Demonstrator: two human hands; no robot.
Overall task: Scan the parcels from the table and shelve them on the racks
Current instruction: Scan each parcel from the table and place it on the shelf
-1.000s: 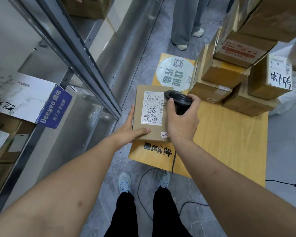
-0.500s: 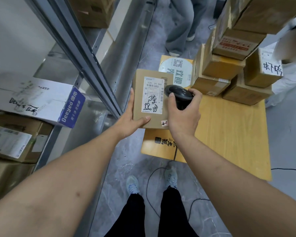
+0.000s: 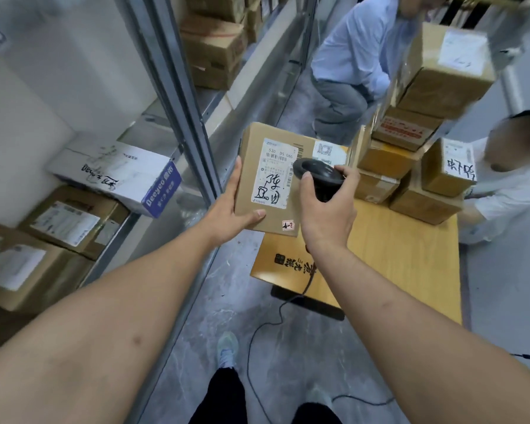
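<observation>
We are holding the flat cardboard parcel (image 3: pixel 271 179) label-up above the near-left corner of the wooden table (image 3: pixel 404 255), our left hand (image 3: pixel 227 209) gripping its edge at nine o'clock; at three o'clock our right hand (image 3: pixel 326 206) is clutching the black scanner (image 3: pixel 318 175), whose head is overlapping the label (image 3: pixel 274 175); stacked boxes (image 3: pixel 410 166) are sitting at two o'clock

matt brown cardboard parcel (image 3: pixel 271 179) with paper label (image 3: pixel 276 174); glossy black plastic scanner (image 3: pixel 320 175); smooth wood bench (image 3: pixel 395 255); grey metal rack (image 3: pixel 178 96).

A parcel depot: metal racks (image 3: pixel 178 96) hold labelled cartons (image 3: pixel 74 218), more stacked on a wooden table (image 3: pixel 410 255).
</observation>
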